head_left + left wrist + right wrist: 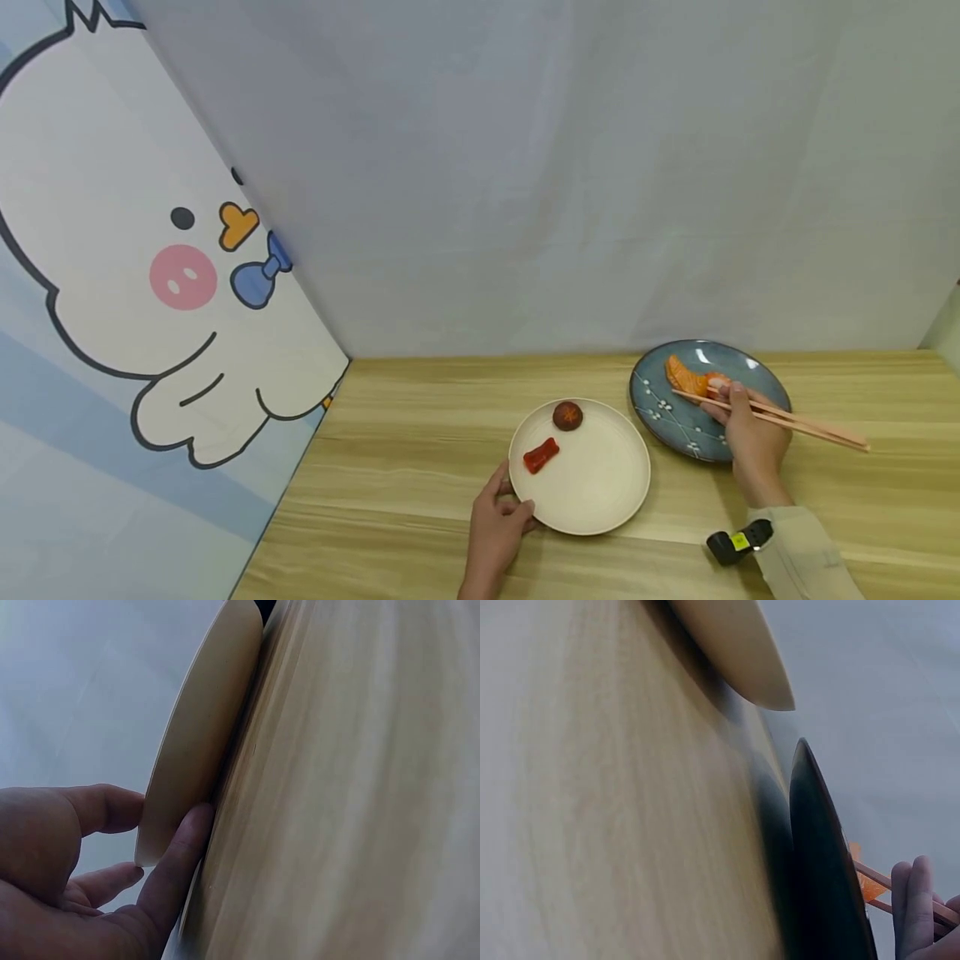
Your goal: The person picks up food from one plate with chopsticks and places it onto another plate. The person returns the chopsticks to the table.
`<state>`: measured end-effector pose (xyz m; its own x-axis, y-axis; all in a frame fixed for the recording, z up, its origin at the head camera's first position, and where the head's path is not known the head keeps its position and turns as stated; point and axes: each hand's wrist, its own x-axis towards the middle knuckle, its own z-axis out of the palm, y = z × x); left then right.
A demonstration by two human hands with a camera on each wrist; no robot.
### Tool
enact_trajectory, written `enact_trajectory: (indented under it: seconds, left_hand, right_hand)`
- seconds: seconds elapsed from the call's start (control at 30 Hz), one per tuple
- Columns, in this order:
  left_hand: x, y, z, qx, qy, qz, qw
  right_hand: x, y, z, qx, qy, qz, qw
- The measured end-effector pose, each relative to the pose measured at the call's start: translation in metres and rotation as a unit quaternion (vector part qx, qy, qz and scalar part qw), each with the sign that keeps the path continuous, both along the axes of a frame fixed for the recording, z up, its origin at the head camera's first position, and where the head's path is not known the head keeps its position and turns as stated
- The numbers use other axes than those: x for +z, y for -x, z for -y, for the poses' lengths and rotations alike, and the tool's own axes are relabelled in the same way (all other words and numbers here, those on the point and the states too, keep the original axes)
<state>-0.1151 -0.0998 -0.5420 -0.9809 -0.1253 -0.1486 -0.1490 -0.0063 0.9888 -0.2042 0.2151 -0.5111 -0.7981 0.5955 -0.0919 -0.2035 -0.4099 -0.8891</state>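
My left hand (498, 525) grips the near left rim of a cream plate (592, 492); the left wrist view shows fingers against its edge and underside. On that plate lie a dark brown mushroom cap (567, 415) with a cross mark and a small red bone-shaped piece (541, 455). My right hand (753, 437) holds a pair of wooden chopsticks (821, 431) over a blue plate (693, 442). Their tips overlap a ridged orange food piece (682, 379). Beside it sits a red-and-white piece (718, 381), partly hidden by the fingers.
Both plates stand on a light wood-grain table (405, 467), the blue one farther back, right of the cream one. A pale curtain (525, 183) hangs behind. On the left is a panel with a cartoon figure (112, 233). A black wrist device (738, 542) is at my right cuff.
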Motion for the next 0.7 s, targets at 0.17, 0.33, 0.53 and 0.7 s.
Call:
enact_trajectory:
  seconds: [0.17,0.33,0.53,0.7]
  left_hand:
    - [0.001,0.000,0.000,0.001,-0.002,0.005,1.0000]
    - [0.000,0.001,0.000,0.001,-0.001,0.000,1.0000]
    - [-0.001,0.002,-0.001,0.000,-0.003,0.003,1.0000]
    - [-0.003,0.002,0.000,-0.003,0.001,-0.003,1.0000]
  right_hand:
    - [0.002,-0.003,-0.002,0.000,-0.001,-0.002,1.000]
    - [0.001,-0.007,-0.003,0.001,-0.002,-0.015,1.000]
    - [0.001,-0.011,-0.004,-0.004,-0.004,-0.017,1.000]
    - [0.003,-0.015,-0.005,-0.009,0.010,-0.025,1.000]
